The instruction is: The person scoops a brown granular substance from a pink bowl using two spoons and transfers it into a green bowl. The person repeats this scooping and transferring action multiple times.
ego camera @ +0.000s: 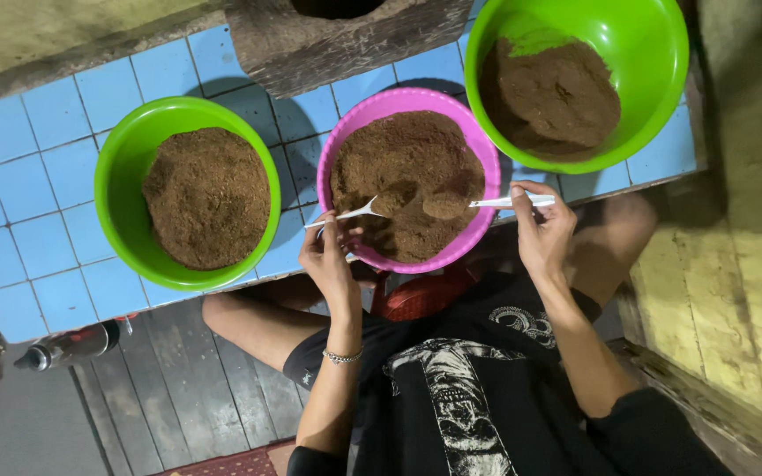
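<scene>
At the frame's centre, the left hand (330,257) and right hand (541,231) each grip a white plastic spoon (352,212), (497,202), both heaped with brown powder over the pink bowl (343,141) on the blue-tiled counter (37,176), between two green bowls (121,189), (654,53).

Single head view; looks straight down from above, close over lap and tiled ledge (37,194).

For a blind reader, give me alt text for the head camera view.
Left hand and right hand each hold a white plastic spoon in a pink bowl of brown powder. Two green bowls of it sit on blue tiles.
</scene>
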